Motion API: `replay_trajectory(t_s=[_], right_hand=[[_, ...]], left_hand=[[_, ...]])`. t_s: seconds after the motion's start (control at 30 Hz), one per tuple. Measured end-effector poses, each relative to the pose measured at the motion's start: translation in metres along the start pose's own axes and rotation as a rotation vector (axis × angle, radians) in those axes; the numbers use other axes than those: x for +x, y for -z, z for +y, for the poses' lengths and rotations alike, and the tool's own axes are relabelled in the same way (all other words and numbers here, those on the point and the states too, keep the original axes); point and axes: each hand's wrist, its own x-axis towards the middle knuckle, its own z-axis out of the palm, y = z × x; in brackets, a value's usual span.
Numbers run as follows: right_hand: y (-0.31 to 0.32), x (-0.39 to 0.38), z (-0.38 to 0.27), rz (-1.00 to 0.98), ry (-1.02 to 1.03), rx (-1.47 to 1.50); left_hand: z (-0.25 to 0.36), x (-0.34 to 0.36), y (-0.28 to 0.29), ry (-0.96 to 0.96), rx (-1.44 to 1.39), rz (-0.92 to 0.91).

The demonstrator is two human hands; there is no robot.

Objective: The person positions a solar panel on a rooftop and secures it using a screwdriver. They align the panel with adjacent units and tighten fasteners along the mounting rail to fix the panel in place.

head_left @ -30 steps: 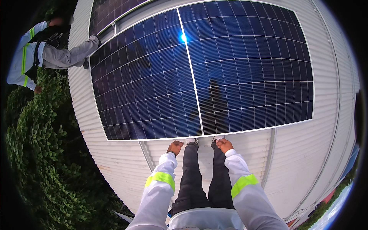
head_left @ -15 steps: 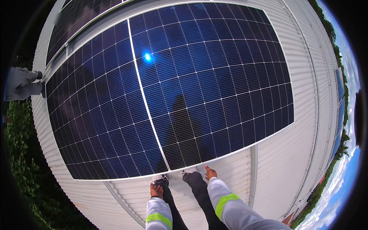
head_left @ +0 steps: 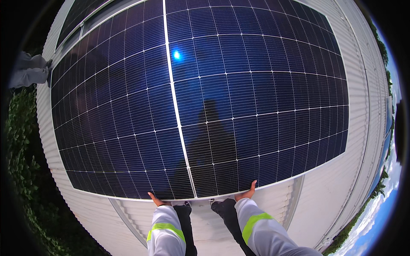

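A large dark blue solar panel (head_left: 273, 98) with a thin pale frame fills most of the view, a white strip dividing its cells. My left hand (head_left: 159, 200) grips its near edge left of the white strip, thumb above the frame and fingers hidden beneath. On the other side of the strip, my right hand (head_left: 246, 193) holds the same edge, its thumb pointing up and its other fingers mostly out of sight. My shoes are partly covered by the panel's near edge.
Pale corrugated roofing (head_left: 333, 187) surrounds the panel, with a metal rail (head_left: 294, 200) running across it at near right. Another panel (head_left: 79, 17) lies at far left. A person's grey-clad legs (head_left: 32, 70) stand at the left, by the roof edge, with green foliage (head_left: 21, 141) beyond it.
Both hands have moved onto the panel's near edge and taken hold, the left one shifting left and the right one slightly right. The panel looks larger and closer in view.
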Motion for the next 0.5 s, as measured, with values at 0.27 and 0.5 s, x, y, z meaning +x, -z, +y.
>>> replay_trajectory(t_s=[0.27,0.5], right_hand=[[-0.013,-0.008,0.001,0.076,0.019,-0.015],[-0.009,-0.009,0.0,0.061,0.033,-0.023]], left_hand=[[0.002,-0.006,-0.007,-0.005,-0.007,-0.094],[0.006,-0.003,-0.002,0.063,0.034,-0.064]])
